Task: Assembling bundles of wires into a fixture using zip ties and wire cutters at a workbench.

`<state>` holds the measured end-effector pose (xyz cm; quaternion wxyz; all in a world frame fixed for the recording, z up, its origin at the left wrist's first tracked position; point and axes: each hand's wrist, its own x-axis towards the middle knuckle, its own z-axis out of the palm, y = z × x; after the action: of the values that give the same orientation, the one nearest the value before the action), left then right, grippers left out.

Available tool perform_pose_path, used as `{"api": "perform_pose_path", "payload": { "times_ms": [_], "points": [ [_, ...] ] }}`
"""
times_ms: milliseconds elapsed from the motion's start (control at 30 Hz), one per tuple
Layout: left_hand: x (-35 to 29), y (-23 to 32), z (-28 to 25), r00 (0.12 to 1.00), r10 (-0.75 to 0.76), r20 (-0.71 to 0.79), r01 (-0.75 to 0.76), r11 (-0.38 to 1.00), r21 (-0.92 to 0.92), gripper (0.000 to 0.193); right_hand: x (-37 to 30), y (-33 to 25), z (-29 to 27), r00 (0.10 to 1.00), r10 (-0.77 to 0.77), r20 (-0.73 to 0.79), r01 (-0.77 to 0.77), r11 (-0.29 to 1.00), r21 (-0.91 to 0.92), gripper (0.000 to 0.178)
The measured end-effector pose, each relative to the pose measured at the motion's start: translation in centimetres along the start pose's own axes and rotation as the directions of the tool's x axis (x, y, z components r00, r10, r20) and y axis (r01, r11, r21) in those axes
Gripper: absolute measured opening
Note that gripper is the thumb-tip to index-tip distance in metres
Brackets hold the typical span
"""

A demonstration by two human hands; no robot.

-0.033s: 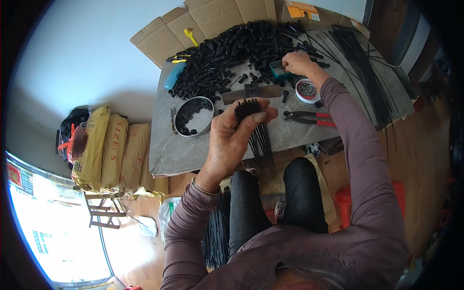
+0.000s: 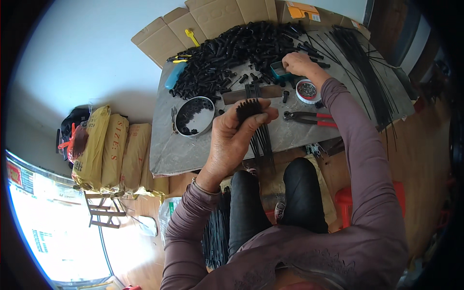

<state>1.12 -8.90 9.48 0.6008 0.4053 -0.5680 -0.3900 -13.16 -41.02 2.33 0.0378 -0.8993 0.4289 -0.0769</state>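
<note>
My left hand (image 2: 232, 133) is raised over the near part of the table, thumb and fingers pressed round a comb-like row of short black pieces (image 2: 248, 109). Their lower ends are hidden in my grip, so their exact kind does not show. Below this hand, thin black rods (image 2: 263, 145) lie across a flat brown bar (image 2: 273, 92) and stick out past the table's near edge. My right hand (image 2: 298, 64) reaches to a small green box (image 2: 279, 72), fingers curled down at its rim. Whatever its fingertips pinch is hidden. By the right wrist stands a white round tub (image 2: 306, 91) of small metal bits.
A large heap of black tubular parts (image 2: 241, 48) fills the far side against cardboard (image 2: 212, 17). Red-handled pincers (image 2: 309, 118) lie on the right, a round tin (image 2: 195, 116) of small black parts on the left. Long black rods (image 2: 362, 67) lie far right.
</note>
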Motion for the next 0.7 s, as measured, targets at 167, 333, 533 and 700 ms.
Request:
{"api": "perform_pose_path", "payload": {
  "times_ms": [167,333,533,700],
  "points": [
    [-0.5,-0.5,-0.5,0.998,-0.040,0.038,0.042,0.998,-0.050,0.025,-0.4,-0.4,-1.0,0.998,-0.062,0.002,0.062,0.995,-0.080,0.013],
    [-0.7,0.0,0.1,0.998,-0.041,0.056,0.044,0.998,-0.049,0.026,-1.2,0.2,-0.8,0.978,-0.131,-0.160,0.119,0.989,-0.084,0.012],
    [-1.2,-0.6,0.1,0.999,-0.049,0.002,0.049,0.998,-0.042,0.025,-3.1,-2.3,-3.3,0.803,-0.083,-0.590,0.270,0.933,0.237,0.013],
    [-0.7,-0.8,-0.3,0.999,-0.040,0.019,0.041,0.995,-0.088,0.026,-11.4,-10.0,-9.8,0.783,-0.065,-0.619,0.557,0.516,0.651,0.014]
  ]
}}
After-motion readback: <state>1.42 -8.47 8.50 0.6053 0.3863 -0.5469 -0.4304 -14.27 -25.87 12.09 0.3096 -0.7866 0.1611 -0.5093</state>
